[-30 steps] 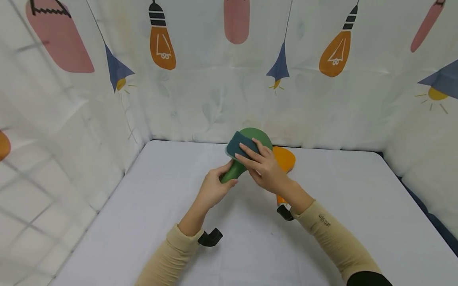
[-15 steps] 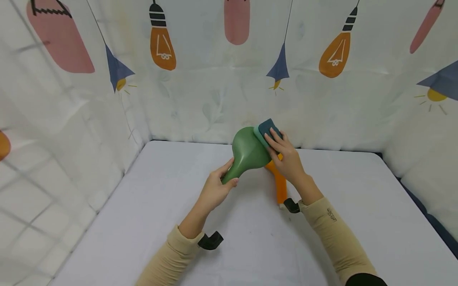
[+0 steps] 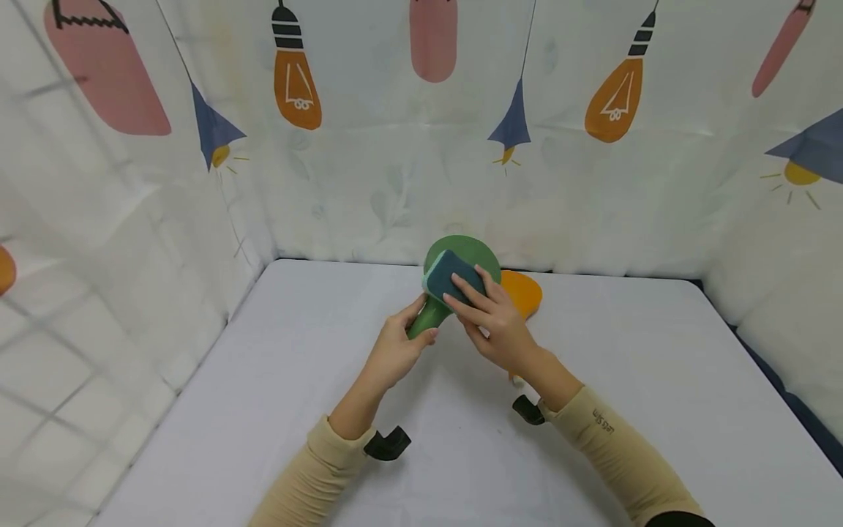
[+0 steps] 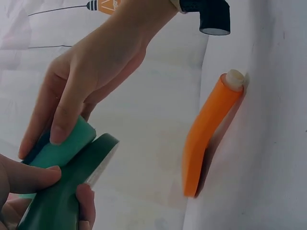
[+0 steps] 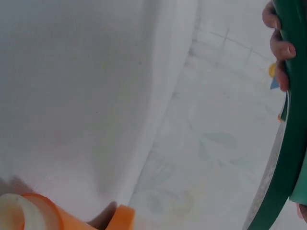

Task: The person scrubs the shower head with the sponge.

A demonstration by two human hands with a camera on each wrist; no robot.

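Note:
My left hand (image 3: pixel 394 344) grips the handle of a green paddle-shaped thing (image 3: pixel 482 256), its round head raised over the back of the table. The thumb lies on the upper side and fingers curl beneath. With my right hand (image 3: pixel 503 333) I hold a two-tone teal sponge (image 3: pixel 449 272) flat against the head, fingers spread on its dark face. In the left wrist view the sponge (image 4: pixel 72 149) lies along the green upper face. A pale underside shows below the green rim (image 5: pixel 283 167) in the right wrist view.
An orange paddle-shaped thing (image 3: pixel 523 293) with a pale handle end lies on the white table (image 3: pixel 632 380), partly behind my right hand and wrist. Pale fabric walls (image 3: pixel 369 190) with printed lamps and bulbs close off the back and sides.
The sponge goes from the left of the green head to its right edge, then back left and down towards the handle. My left hand stays almost still.

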